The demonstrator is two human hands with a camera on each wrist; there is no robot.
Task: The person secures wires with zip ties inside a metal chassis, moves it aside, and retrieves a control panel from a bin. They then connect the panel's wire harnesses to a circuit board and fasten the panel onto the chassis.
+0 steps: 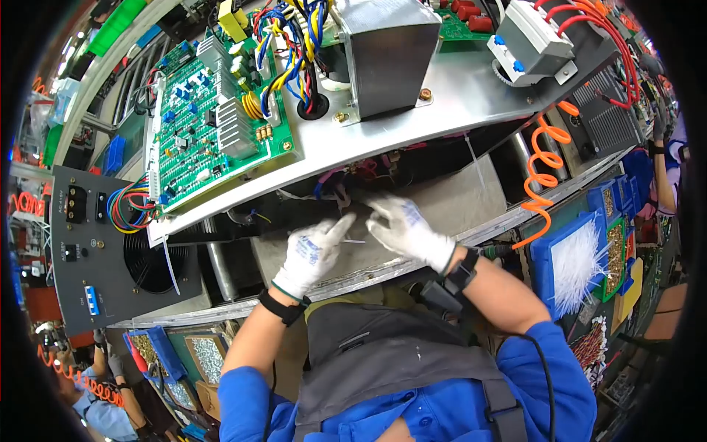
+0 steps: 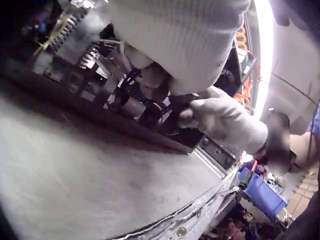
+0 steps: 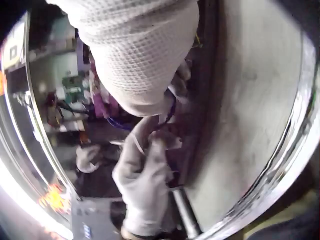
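Both hands wear white gloves below the raised metal chassis (image 1: 324, 158). Dark blue wires (image 3: 118, 124) loop between them in the right wrist view. The left hand (image 1: 308, 254) (image 3: 145, 190) has thumb and forefinger closed together at these wires, and a thin white strip (image 3: 137, 143) crosses its fingers. Close by on the right, the right hand (image 1: 409, 232) (image 2: 222, 120) is blurred, its fingers bent toward the same wires; whether it grips anything cannot be told. A short white strip (image 1: 355, 241) shows between the hands in the head view.
On the chassis stand a green circuit board (image 1: 199, 140), a metal-cased block (image 1: 390, 59) and a grey transformer (image 1: 530, 44). An orange coiled hose (image 1: 543, 179) hangs at right, near a blue bin of white ties (image 1: 578, 261). Rollers (image 1: 222, 269) lie beneath.
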